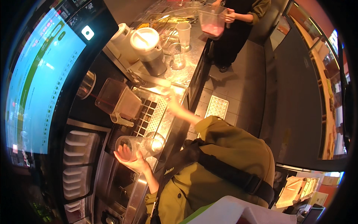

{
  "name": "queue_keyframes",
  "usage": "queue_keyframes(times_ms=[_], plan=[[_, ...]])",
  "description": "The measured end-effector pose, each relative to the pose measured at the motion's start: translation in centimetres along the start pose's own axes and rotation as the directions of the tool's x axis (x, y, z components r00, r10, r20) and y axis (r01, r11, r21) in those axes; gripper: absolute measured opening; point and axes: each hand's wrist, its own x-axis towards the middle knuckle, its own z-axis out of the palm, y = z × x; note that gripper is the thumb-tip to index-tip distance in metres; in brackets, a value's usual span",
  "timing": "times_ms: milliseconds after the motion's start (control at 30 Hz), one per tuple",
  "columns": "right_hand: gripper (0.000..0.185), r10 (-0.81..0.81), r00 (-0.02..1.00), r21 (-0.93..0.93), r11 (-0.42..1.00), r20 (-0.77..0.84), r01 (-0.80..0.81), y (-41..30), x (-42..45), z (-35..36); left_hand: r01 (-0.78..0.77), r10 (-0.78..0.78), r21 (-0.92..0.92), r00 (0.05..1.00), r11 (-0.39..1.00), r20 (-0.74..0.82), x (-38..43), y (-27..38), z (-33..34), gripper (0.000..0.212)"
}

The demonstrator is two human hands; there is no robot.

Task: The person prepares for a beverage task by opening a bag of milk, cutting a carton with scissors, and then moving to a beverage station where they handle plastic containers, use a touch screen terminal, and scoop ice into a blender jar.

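My left hand (137, 161) holds a clear plastic cup (139, 147), tilted over the metal counter. Its fingers show through the cup's wide mouth. My right hand (172, 102) is blurred above the wet steel counter edge, close to a pale rod-like handle (158, 79); whether it touches or grips anything is unclear. Between my hands lies a perforated metal drain tray (156, 112) beside a black grid (145, 110). Past the grid rests a translucent square pitcher (120, 98) with its handle towards me.
A lidded steel-and-white jug (148, 53) stands near an upright clear cup (178, 57) and a tall measuring cup (184, 33). A lit screen (42, 84) faces me above lidded bins (79, 156). Another person holds a pitcher of pink liquid (213, 28) beside the counter.
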Motion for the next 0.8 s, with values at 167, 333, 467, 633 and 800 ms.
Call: queue_keyframes(times_ms=[167,333,467,633,800], plan=[[0.043,-0.377,0.658,-0.364,0.917,-0.652,0.165,3.2,13.6,-17.1,-0.021,0.034,-0.096,0.991,0.995,0.127,0.4,-2.0,5.6,0.104],[0.059,-0.278,0.649,-0.410,0.910,-0.708,-0.057,3.2,20.4,-24.6,-0.166,0.165,-0.012,0.961,0.986,0.222,0.3,-4.8,10.1,0.099],[0.056,-0.254,0.684,-0.389,0.920,-0.684,-0.048,2.9,22.3,-24.0,-0.143,0.126,0.043,0.956,0.989,0.265,0.3,-5.8,12.1,0.098],[0.045,-0.228,0.713,-0.293,0.956,-0.663,0.033,4.3,21.6,-21.5,-0.194,0.168,0.040,0.920,0.980,0.353,1.0,-5.5,14.4,0.098],[0.027,-0.378,0.900,-0.114,0.926,-0.216,0.361,0.8,13.8,-11.3,-0.119,0.104,0.039,0.956,0.992,0.274,0.4,-6.0,13.3,0.096]])
